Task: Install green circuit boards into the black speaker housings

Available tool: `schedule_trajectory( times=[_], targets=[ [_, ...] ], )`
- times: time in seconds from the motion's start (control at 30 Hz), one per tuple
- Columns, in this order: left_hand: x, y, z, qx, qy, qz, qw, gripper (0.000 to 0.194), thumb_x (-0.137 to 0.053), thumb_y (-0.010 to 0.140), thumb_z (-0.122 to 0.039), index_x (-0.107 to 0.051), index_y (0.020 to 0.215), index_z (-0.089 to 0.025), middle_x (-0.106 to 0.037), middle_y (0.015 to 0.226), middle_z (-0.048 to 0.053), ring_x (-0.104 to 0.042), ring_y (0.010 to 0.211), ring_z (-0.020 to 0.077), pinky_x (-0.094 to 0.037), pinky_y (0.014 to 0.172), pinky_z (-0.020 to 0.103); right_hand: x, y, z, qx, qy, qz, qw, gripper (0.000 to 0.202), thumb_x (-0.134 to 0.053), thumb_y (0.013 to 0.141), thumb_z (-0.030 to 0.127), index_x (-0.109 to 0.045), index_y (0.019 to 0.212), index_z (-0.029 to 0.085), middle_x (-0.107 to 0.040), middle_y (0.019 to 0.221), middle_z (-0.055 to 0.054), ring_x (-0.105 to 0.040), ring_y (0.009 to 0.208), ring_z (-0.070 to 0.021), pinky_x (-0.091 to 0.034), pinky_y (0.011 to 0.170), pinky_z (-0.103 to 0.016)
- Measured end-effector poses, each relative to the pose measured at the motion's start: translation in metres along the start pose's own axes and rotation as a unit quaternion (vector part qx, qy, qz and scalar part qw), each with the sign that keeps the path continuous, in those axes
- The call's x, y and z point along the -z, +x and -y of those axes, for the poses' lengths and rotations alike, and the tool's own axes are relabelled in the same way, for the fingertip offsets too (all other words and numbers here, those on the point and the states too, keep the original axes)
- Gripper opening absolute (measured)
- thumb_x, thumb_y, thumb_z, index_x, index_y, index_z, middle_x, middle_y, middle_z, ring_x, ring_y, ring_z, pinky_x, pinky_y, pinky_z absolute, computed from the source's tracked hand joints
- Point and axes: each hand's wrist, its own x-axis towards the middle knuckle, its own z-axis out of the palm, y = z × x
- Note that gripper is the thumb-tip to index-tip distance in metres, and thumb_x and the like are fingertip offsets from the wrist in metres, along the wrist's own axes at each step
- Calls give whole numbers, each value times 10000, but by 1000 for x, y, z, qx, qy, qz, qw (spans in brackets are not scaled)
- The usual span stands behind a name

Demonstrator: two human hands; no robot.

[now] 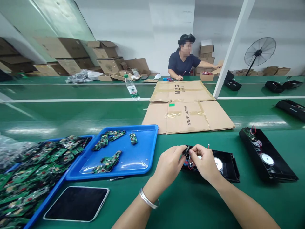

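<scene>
My left hand (169, 163), with a silver bangle at the wrist, pinches a small dark part (186, 150) above a black speaker housing (230, 167). The fingers of my right hand (205, 161) are closed at the other side of that part; whether they grip it or a wire is too small to tell. Under my hands the housing shows a round white speaker (218, 164) and red and blue wires, partly hidden by my fingers. A small white connector (208, 145) stands up behind my right hand.
A blue tray (140, 168) with several green circuit boards lies left, beside a heaped tray of boards (35, 171) and a tablet (77, 203). Another housing (269, 156) is right. Flattened cardboard (188, 116), a bottle (132, 88) and a person (183, 60) are beyond.
</scene>
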Motion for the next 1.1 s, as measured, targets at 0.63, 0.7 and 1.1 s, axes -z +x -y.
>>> schedule_trajectory(
  times=[0.63, 0.7, 1.1],
  targets=[
    [8, 2, -1, 59, -106, 67, 990, 195, -581, 768, -76, -598, 928, -186, -685, 853, 33, -635, 777, 188, -481, 688, 286, 0, -1, 1, -26, 0, 34, 999, 190, -486, 791, 295, -506, 646, 174, -565, 517, 6, -514, 432, -108, -408, 417, -202],
    [8, 3, 0, 60, -120, 74, 988, 176, -576, 773, -82, -605, 913, -186, -683, 836, 31, -632, 778, 186, -478, 690, 283, 0, -1, 1, -32, 9, 40, 999, 183, -492, 788, 295, -512, 655, 171, -566, 519, 6, -511, 426, -105, -412, 416, -201],
    [26, 11, 10, 202, -474, 102, 851, 547, -672, 701, -186, -481, 1213, -227, -590, 1145, 77, -576, 1000, 206, -495, 813, 317, 7, 7, -6, 47, 86, 38, 994, 231, -520, 833, 392, -577, 773, 177, -603, 686, -10, -574, 635, -136, -471, 604, -236]
  ],
)
